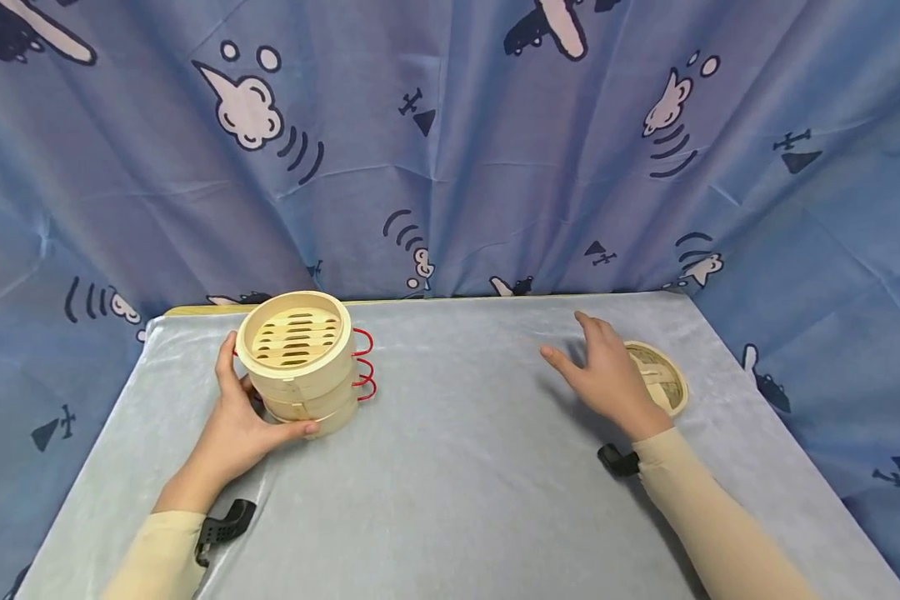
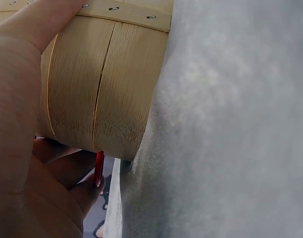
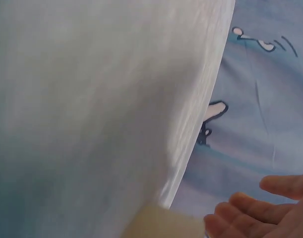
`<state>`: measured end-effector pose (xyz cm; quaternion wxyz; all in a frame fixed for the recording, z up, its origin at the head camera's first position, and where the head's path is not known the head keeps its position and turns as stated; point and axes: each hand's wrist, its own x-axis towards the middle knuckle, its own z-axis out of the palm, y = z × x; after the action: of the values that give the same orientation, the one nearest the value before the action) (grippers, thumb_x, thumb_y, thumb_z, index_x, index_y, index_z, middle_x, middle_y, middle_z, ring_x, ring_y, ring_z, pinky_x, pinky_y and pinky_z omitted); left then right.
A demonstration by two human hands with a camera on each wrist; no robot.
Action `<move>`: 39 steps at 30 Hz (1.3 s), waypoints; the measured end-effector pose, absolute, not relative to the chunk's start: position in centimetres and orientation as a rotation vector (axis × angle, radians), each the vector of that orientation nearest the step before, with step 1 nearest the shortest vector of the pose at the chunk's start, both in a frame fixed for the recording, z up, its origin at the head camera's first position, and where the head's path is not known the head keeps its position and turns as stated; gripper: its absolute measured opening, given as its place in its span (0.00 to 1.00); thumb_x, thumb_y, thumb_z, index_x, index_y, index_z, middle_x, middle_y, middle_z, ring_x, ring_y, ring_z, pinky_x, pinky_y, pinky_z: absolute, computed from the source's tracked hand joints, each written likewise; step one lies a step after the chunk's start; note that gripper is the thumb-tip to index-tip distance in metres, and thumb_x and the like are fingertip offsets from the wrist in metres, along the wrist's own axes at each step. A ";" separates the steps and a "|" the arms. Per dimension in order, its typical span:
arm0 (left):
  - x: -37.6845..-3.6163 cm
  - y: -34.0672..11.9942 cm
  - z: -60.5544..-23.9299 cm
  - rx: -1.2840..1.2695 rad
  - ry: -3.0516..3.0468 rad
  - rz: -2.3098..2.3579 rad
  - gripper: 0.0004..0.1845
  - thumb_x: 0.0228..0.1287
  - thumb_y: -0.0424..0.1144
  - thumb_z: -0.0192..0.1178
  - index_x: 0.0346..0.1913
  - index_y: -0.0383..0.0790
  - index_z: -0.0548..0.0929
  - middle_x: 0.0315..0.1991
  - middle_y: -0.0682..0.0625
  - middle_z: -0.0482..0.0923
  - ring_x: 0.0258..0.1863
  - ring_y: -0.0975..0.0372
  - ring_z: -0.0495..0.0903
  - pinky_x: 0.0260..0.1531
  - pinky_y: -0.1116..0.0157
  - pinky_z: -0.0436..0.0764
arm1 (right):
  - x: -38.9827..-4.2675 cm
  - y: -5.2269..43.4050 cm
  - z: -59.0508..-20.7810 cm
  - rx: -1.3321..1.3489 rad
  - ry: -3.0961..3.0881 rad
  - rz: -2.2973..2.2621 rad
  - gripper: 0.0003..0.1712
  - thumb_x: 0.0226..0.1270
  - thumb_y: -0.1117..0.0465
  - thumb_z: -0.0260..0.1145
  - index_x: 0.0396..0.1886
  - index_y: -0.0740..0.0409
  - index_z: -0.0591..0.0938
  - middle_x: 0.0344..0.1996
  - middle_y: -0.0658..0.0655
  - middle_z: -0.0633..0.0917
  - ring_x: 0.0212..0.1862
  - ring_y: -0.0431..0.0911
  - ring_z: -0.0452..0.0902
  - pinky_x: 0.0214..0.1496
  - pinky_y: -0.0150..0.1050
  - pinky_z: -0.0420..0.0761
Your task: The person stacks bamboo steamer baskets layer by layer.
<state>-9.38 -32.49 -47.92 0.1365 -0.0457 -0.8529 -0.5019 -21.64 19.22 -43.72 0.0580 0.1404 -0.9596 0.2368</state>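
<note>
While head view shows steamer slats (image 1: 297,337), left wrist shows staples (image 2: 114,8)

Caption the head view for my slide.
Left hand grips stacked bamboo steamers; right hand hovers near the round lid.

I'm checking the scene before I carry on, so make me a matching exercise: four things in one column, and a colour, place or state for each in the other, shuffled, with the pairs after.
Things:
1. Left hand
2. Right hand
3. Round lid
4. Side loops of the steamer stack

Colour, place or state:
A. Lying toward the right side of the table, partly hidden in the head view
B. Red
C. Holding nothing, fingers extended
D. Gripping the stack, thumb across its front

Right pairs: 1-D, 2-C, 3-A, 4-B
</note>
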 end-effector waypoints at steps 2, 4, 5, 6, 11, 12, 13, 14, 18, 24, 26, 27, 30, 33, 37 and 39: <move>-9.4 -32.5 -47.8 -0.128 -2.483 -1.440 0.89 0.40 0.38 0.94 0.86 0.71 0.27 0.72 0.37 0.73 0.64 0.67 0.75 0.60 0.81 0.65 | -21.4 19.9 -43.6 0.415 -2.903 0.703 0.59 0.80 0.27 0.60 0.86 0.70 0.58 0.77 0.79 0.66 0.77 0.75 0.62 0.73 0.75 0.65; -9.5 -32.4 -47.7 -0.128 -2.489 -1.434 0.89 0.40 0.39 0.94 0.86 0.71 0.27 0.73 0.38 0.73 0.65 0.63 0.76 0.60 0.81 0.65 | -21.3 20.5 -43.4 0.403 -2.910 0.691 0.59 0.80 0.27 0.60 0.86 0.70 0.58 0.77 0.79 0.65 0.76 0.76 0.62 0.72 0.76 0.65; -9.5 -32.4 -47.7 -0.128 -2.490 -1.436 0.89 0.40 0.39 0.94 0.86 0.72 0.27 0.73 0.38 0.73 0.65 0.64 0.76 0.60 0.80 0.65 | -21.2 20.8 -43.3 0.400 -2.911 0.679 0.60 0.80 0.27 0.60 0.86 0.71 0.58 0.77 0.80 0.65 0.75 0.76 0.64 0.71 0.76 0.66; -9.5 -32.4 -47.7 -0.128 -2.489 -1.440 0.89 0.41 0.39 0.94 0.86 0.72 0.27 0.73 0.38 0.73 0.65 0.65 0.75 0.60 0.81 0.65 | -21.2 21.1 -43.2 0.395 -2.911 0.668 0.60 0.79 0.27 0.60 0.86 0.71 0.58 0.77 0.80 0.65 0.74 0.76 0.64 0.71 0.76 0.66; -9.2 -32.6 -47.9 -0.140 -2.465 -1.459 0.88 0.41 0.36 0.94 0.86 0.68 0.28 0.71 0.37 0.74 0.62 0.76 0.73 0.60 0.82 0.66 | -20.7 22.4 -43.1 0.371 -2.928 0.627 0.60 0.79 0.27 0.61 0.85 0.72 0.60 0.76 0.80 0.66 0.73 0.76 0.65 0.69 0.76 0.68; -9.2 -32.6 -48.0 -0.140 -2.464 -1.456 0.88 0.41 0.36 0.94 0.86 0.68 0.28 0.71 0.36 0.74 0.62 0.76 0.73 0.60 0.82 0.65 | -20.6 22.7 -43.1 0.358 -2.933 0.620 0.59 0.79 0.27 0.61 0.84 0.72 0.61 0.76 0.80 0.66 0.74 0.77 0.64 0.69 0.77 0.67; -9.2 -32.6 -48.0 -0.142 -2.464 -1.455 0.88 0.41 0.36 0.93 0.86 0.68 0.28 0.71 0.36 0.74 0.62 0.76 0.73 0.60 0.82 0.65 | -20.4 22.9 -43.1 0.347 -2.938 0.614 0.59 0.78 0.27 0.61 0.84 0.72 0.62 0.76 0.81 0.66 0.74 0.77 0.63 0.69 0.78 0.66; -9.2 -32.7 -48.0 -0.140 -2.466 -1.454 0.88 0.41 0.36 0.94 0.86 0.70 0.27 0.71 0.35 0.74 0.62 0.77 0.73 0.60 0.82 0.65 | -20.3 23.2 -43.1 0.334 -2.946 0.604 0.59 0.78 0.27 0.62 0.83 0.72 0.63 0.75 0.81 0.66 0.74 0.77 0.63 0.69 0.78 0.64; -9.2 -32.7 -48.2 -0.130 -2.484 -1.439 0.89 0.41 0.38 0.94 0.86 0.71 0.26 0.72 0.34 0.74 0.63 0.77 0.72 0.61 0.82 0.64 | -19.9 24.6 -43.3 0.305 -2.963 0.556 0.58 0.77 0.27 0.64 0.81 0.73 0.66 0.74 0.83 0.67 0.73 0.79 0.63 0.70 0.80 0.58; -9.3 -32.6 -48.2 -0.124 -2.481 -1.438 0.89 0.41 0.37 0.94 0.86 0.71 0.26 0.70 0.33 0.75 0.63 0.77 0.72 0.61 0.82 0.64 | -19.4 26.6 -43.6 0.291 -2.978 0.537 0.56 0.75 0.29 0.68 0.76 0.75 0.71 0.71 0.84 0.68 0.69 0.81 0.65 0.66 0.79 0.66; -9.3 -32.7 -48.3 -0.125 -2.480 -1.432 0.89 0.41 0.37 0.94 0.86 0.70 0.26 0.70 0.33 0.76 0.63 0.77 0.72 0.62 0.82 0.63 | -19.3 27.1 -44.0 0.298 -2.990 0.534 0.56 0.74 0.29 0.69 0.74 0.75 0.72 0.70 0.85 0.68 0.67 0.81 0.67 0.63 0.79 0.68; -9.3 -32.7 -48.3 -0.128 -2.478 -1.430 0.89 0.41 0.37 0.94 0.86 0.70 0.26 0.70 0.33 0.76 0.63 0.77 0.72 0.62 0.82 0.63 | -19.2 27.4 -44.1 0.305 -2.998 0.535 0.56 0.73 0.29 0.70 0.74 0.75 0.72 0.69 0.85 0.69 0.66 0.81 0.67 0.62 0.79 0.69; -9.4 -32.7 -48.4 -0.139 -2.472 -1.429 0.89 0.41 0.37 0.94 0.86 0.69 0.26 0.70 0.33 0.76 0.63 0.78 0.72 0.62 0.82 0.63 | -19.0 27.9 -44.4 0.326 -3.013 0.522 0.57 0.69 0.29 0.73 0.75 0.73 0.72 0.66 0.83 0.71 0.62 0.78 0.71 0.57 0.77 0.72; -9.4 -32.6 -48.5 -0.151 -2.463 -1.431 0.89 0.41 0.36 0.94 0.86 0.69 0.27 0.70 0.33 0.75 0.63 0.78 0.72 0.62 0.82 0.64 | -18.7 28.3 -44.6 0.338 -3.016 0.509 0.59 0.65 0.28 0.77 0.77 0.70 0.72 0.63 0.80 0.73 0.59 0.75 0.73 0.53 0.74 0.74; -9.4 -32.6 -48.4 -0.159 -2.454 -1.424 0.89 0.40 0.36 0.94 0.86 0.68 0.27 0.70 0.33 0.75 0.63 0.78 0.72 0.62 0.82 0.64 | -18.6 28.7 -44.7 0.331 -3.051 0.513 0.64 0.59 0.26 0.79 0.79 0.67 0.70 0.66 0.82 0.69 0.61 0.77 0.71 0.54 0.76 0.74; -9.5 -32.6 -48.3 -0.161 -2.448 -1.425 0.89 0.40 0.35 0.94 0.86 0.68 0.28 0.71 0.33 0.75 0.63 0.77 0.72 0.63 0.82 0.64 | -18.7 28.8 -44.6 0.318 -3.078 0.520 0.67 0.58 0.25 0.79 0.81 0.66 0.67 0.69 0.84 0.66 0.63 0.79 0.68 0.55 0.78 0.73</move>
<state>-9.48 -32.59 -48.33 0.1514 -0.0562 -0.8529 -0.4964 -18.71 28.78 -44.65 0.0019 0.1014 -0.9809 0.1658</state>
